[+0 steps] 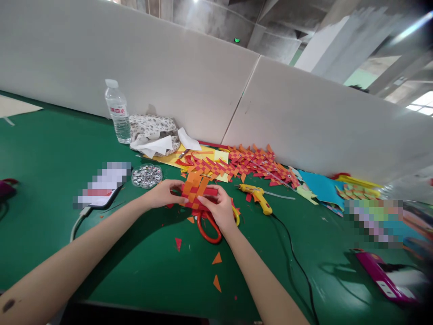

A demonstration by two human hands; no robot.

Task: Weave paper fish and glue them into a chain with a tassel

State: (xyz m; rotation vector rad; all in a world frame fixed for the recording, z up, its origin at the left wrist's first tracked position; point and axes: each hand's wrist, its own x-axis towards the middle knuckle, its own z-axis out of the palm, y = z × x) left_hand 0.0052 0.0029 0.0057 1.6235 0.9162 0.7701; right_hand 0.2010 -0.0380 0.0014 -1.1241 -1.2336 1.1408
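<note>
Between my two hands is a piece of woven red and orange paper strips (194, 190), held up just above the table. My left hand (168, 193) pinches its left edge with thumb and fingers. On the other side, my right hand (219, 205) grips the right edge, its thumb lying across the front. Scissors with a red handle loop (209, 229) lie under the paper, their blades hidden. Part of a yellow handle (236, 215) shows beside my right wrist. Red and orange paper scraps (217, 258) are scattered on the green table nearer me.
A yellow glue gun (257, 197) with a black cord lies to the right. Finished woven paper fish (250, 162) are heaped at the back. Left stand a dish of googly eyes (146, 175), a phone (104, 185) and a water bottle (118, 113). A purple power strip (382, 275) lies far right.
</note>
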